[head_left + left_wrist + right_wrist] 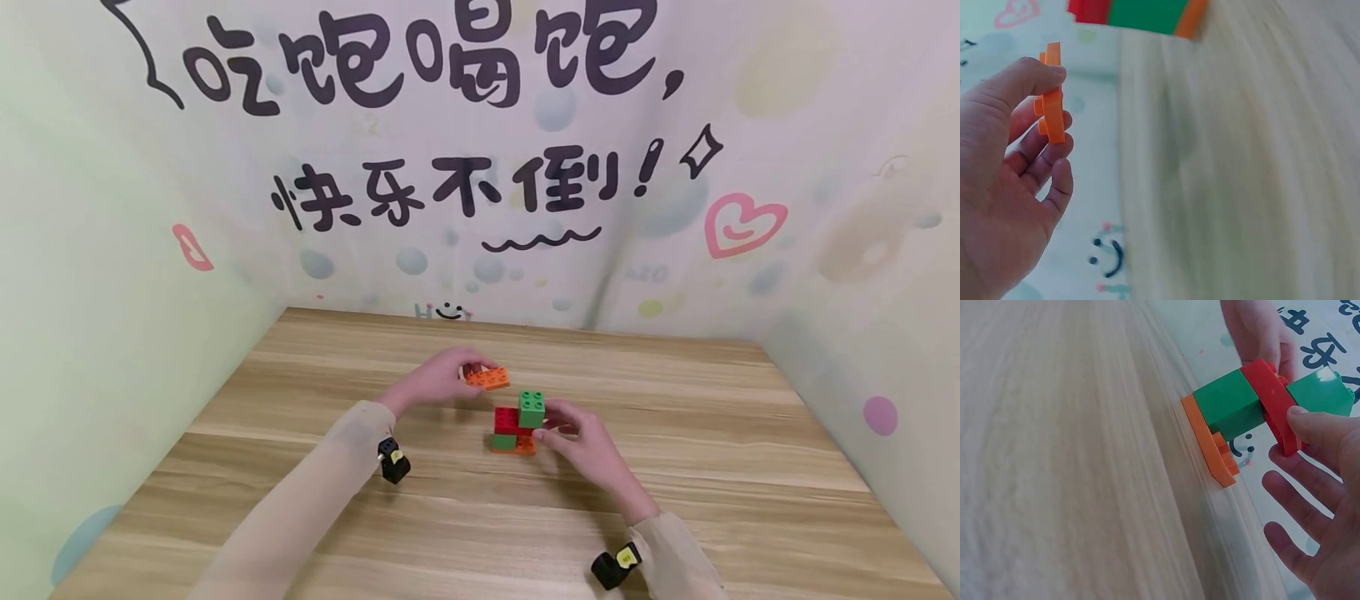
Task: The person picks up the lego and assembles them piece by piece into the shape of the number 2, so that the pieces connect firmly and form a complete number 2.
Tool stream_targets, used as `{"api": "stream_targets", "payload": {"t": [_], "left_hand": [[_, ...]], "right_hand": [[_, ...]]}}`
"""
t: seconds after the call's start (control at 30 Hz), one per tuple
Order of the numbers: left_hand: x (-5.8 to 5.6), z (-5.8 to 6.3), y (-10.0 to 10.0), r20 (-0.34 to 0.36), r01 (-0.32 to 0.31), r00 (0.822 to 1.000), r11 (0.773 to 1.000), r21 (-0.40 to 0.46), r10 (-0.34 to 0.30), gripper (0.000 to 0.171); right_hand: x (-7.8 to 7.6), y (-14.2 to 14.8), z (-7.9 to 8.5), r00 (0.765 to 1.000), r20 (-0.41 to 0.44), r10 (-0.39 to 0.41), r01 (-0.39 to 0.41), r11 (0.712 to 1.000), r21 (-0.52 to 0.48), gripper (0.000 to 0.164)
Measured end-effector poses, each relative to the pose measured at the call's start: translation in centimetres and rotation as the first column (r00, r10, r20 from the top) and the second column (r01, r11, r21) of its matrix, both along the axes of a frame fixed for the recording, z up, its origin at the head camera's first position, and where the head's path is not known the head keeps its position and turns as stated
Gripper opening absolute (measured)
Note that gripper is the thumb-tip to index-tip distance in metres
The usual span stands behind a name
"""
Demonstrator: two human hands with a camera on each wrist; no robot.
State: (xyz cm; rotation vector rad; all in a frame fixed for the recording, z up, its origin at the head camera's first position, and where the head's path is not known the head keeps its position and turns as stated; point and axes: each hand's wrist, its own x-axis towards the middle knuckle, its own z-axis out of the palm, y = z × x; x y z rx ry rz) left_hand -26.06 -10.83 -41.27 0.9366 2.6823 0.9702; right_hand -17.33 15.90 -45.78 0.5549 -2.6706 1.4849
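My left hand (442, 377) pinches a flat orange toy brick (491, 379) between thumb and fingers, held by its end with the studs showing. In the left wrist view, the thumb lies over the studded side of that orange brick (1054, 119). To its right is an upright stack: an orange base plate (1209, 447), a green block (1227, 405), a red plate (1270, 400) and another green block (532, 410) on top. My right hand (588, 446) grips the stack from the right, thumb on the red plate. Whether the base touches the table cannot be told.
The wood-grain table (360, 533) extends all around the hands. A printed white cloth wall (420, 283) with black writing rises behind it, with pale walls at left and right. Small black devices (393, 461) are worn on both wrists.
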Motion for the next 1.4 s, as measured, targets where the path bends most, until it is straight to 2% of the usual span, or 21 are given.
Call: {"api": "stream_targets", "payload": {"t": [0.2,0.5,0.67,0.93,1.17,1.4], "left_hand": [[0.8,1.8,0.6,-0.062,0.067,0.996,0.998,0.02,-0.066,0.047],[2.1,2.8,1.3,-0.125,0.138,0.983,0.99,0.039,-0.133,0.047],[2.7,2.9,1.6,-0.148,0.175,0.975,0.984,0.035,-0.168,0.044],[3.1,2.9,2.0,-0.179,0.201,0.965,0.978,0.045,-0.191,0.041],[3.5,3.2,2.2,-0.16,0.21,0.966,0.977,0.039,-0.202,0.041],[3.6,3.1,2.4,-0.149,0.2,0.97,0.98,0.025,-0.194,0.042]], "right_hand": [[0.0,0.0,0.0,1.0,-0.008,0.005,-0.005,1.0,-0.005,0.04],[0.0,-0.1,0.0,1.0,-0.013,0.012,-0.012,1.0,-0.005,0.04],[0.0,-0.2,-0.1,1.0,-0.021,0.007,-0.008,1.0,-0.017,0.04],[0.0,-0.4,0.0,1.0,0.031,-0.003,0.004,0.999,-0.052,0.04],[0.0,-0.1,-0.2,0.997,0.043,0.065,-0.06,0.992,-0.111,0.039],[-0.2,-0.1,-0.5,0.996,0.062,0.07,-0.062,0.99,-0.123,0.038]]}}
